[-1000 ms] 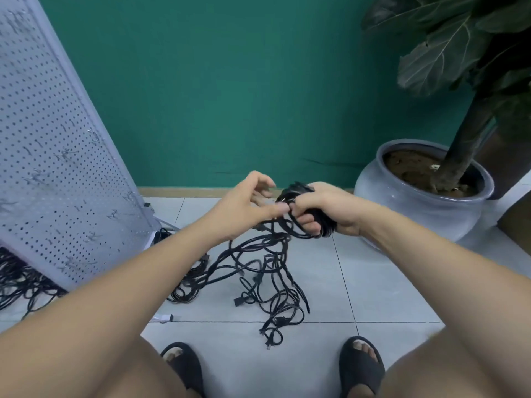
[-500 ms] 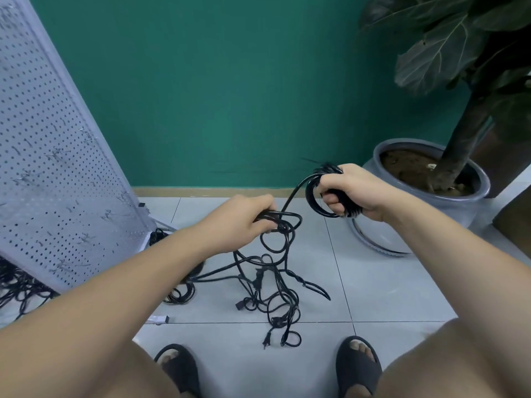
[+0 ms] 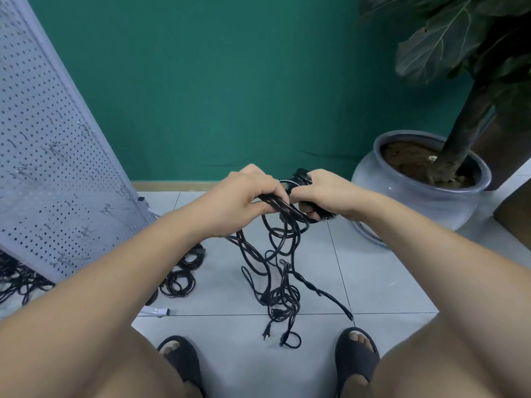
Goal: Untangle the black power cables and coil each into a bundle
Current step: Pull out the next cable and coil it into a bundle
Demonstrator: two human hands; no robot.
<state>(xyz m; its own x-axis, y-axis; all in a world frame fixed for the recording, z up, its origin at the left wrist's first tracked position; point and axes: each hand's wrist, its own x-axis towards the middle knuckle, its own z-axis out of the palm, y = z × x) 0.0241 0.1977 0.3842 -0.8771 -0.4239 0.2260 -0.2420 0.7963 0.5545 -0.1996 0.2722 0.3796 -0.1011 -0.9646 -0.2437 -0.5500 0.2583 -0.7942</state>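
Fingers (image 3: 268,186) of the left hand (image 3: 244,196) are curled round a cable loop (image 3: 275,202), pressed back against the coil (image 3: 300,178) gripped by the right hand (image 3: 330,193) after being held apart; another turn seems added, the tangle (image 3: 281,294) left trailing to the floor (image 3: 373,282).

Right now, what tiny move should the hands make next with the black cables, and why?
Probably the left hand should lay its strand onto the coil that the right hand grips, adding one more loop. The hands nearly touch, and a tangle of cable hangs down to the floor.
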